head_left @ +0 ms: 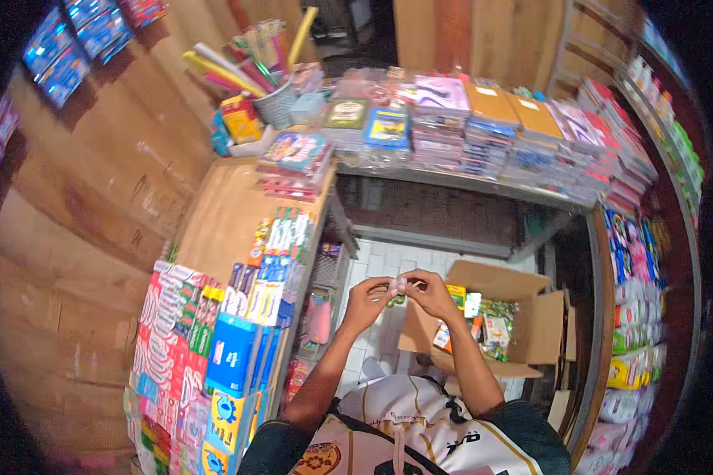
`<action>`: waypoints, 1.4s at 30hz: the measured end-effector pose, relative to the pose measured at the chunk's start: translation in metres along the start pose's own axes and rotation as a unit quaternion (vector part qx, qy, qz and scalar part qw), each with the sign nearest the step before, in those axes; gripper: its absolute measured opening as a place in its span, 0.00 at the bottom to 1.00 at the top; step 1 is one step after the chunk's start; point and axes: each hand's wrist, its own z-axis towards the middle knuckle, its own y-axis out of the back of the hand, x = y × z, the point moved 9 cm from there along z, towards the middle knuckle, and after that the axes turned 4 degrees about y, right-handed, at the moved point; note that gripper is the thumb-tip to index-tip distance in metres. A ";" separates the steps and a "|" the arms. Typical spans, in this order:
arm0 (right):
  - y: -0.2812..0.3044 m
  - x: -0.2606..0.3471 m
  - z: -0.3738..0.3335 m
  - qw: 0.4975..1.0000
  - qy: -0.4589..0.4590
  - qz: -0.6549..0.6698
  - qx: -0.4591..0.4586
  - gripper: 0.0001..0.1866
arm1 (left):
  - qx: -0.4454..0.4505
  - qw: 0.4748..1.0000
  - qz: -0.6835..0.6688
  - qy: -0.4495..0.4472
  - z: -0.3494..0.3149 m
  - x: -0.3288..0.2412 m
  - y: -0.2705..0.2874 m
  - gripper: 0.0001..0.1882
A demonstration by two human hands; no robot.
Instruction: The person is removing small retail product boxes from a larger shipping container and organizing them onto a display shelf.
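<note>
Both of my hands are raised over the floor in front of my body, with their fingertips brought together. My left hand (369,302) and my right hand (429,294) pinch a small item between them. Some green (397,300) of that item shows just below the fingers; the rest is covered and too small to name. Beyond my right forearm, an open cardboard box (548,321) stands on the floor with small packets (495,328) and cartons inside. To the left of my hands is a shelf of stacked toothpaste-like boxes (265,297).
Piles of books (440,119) line the far counter. A grey bucket (276,107) holding rolled tubes stands at its left end. Hanging packets (634,317) fill the right-hand rack. A wooden wall (63,261) rises on the left, and white floor tiles (388,252) lie below.
</note>
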 end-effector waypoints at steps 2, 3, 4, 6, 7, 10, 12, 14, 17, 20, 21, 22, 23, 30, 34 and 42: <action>-0.032 0.016 0.019 0.999 0.021 -0.001 0.024 0.13 | -0.035 0.998 0.048 -0.011 -0.012 -0.016 0.035 0.14; -0.045 0.028 0.028 0.998 0.060 0.007 0.027 0.13 | -0.044 0.999 0.021 -0.005 -0.018 -0.022 0.051 0.14; -0.060 0.036 0.037 0.996 0.082 0.018 0.033 0.13 | -0.067 0.998 0.018 -0.012 -0.026 -0.030 0.067 0.14; -0.091 0.052 0.055 0.991 0.103 0.042 0.071 0.13 | -0.090 0.994 0.030 -0.052 -0.036 -0.053 0.095 0.14; -0.104 0.058 0.062 0.989 0.100 0.072 0.079 0.12 | -0.118 0.990 0.040 -0.065 -0.042 -0.062 0.109 0.14; -0.144 0.079 0.080 0.984 0.108 0.067 0.123 0.12 | -0.184 0.976 0.097 -0.062 -0.058 -0.085 0.149 0.13; -0.168 0.094 0.094 0.979 0.107 0.091 0.146 0.14 | -0.228 0.965 0.102 -0.081 -0.071 -0.103 0.171 0.12; -0.192 0.112 0.108 0.972 0.131 0.097 0.172 0.14 | -0.270 0.945 0.164 -0.087 -0.083 -0.120 0.192 0.13; -0.228 0.130 0.126 0.957 0.137 0.090 0.241 0.14 | -0.332 0.912 0.216 -0.112 -0.102 -0.144 0.221 0.13; -0.263 0.152 0.147 0.938 0.172 0.114 0.278 0.12 | -0.371 0.900 0.205 -0.106 -0.111 -0.159 0.255 0.12; -0.277 0.154 0.157 0.936 0.163 0.107 0.292 0.15 | -0.381 0.895 0.214 -0.092 -0.110 -0.162 0.269 0.12; -0.289 0.157 0.168 0.933 0.168 0.105 0.299 0.15 | -0.388 0.892 0.224 -0.061 -0.109 -0.161 0.283 0.13; -0.303 0.161 0.180 0.924 0.182 0.106 0.318 0.15 | -0.393 0.886 0.238 -0.065 -0.107 -0.165 0.295 0.13; -0.395 0.158 0.291 0.883 0.198 0.120 0.408 0.14 | -0.468 0.847 0.253 -0.027 -0.064 -0.154 0.410 0.12; -0.453 0.155 0.368 0.865 0.166 0.126 0.457 0.13 | -0.482 0.824 0.295 -0.031 -0.023 -0.147 0.476 0.12; -0.560 0.115 0.462 0.839 0.171 0.031 0.515 0.13 | -0.576 0.755 0.312 -0.004 0.014 -0.105 0.590 0.10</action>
